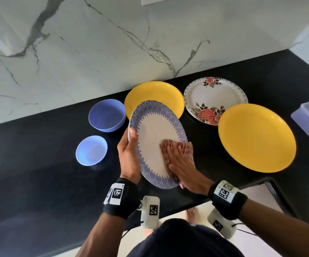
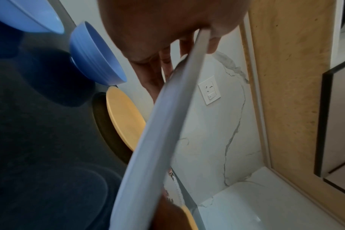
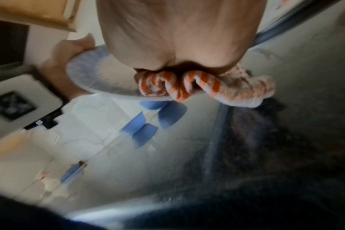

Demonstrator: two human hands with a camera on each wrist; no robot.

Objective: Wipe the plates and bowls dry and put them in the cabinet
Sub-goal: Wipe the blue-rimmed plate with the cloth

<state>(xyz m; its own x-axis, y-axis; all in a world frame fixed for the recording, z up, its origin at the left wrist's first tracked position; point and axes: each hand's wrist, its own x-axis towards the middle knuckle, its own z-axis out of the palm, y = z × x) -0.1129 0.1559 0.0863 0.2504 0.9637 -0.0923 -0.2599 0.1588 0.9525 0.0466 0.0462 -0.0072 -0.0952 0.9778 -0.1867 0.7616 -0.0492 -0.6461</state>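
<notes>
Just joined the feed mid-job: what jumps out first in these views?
The blue-patterned plate is held tilted above the black counter, the left hand gripping its rim while the right hand presses a red-striped cloth flat on its face. Behind it lie two yellow plates and a floral plate; two blue bowls sit to the left.

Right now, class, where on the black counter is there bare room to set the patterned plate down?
Bare black counter lies left of and in front of the two blue plastic bowls. The back right is crowded: two yellow plates and the rose-patterned plate nearly touch.
</notes>
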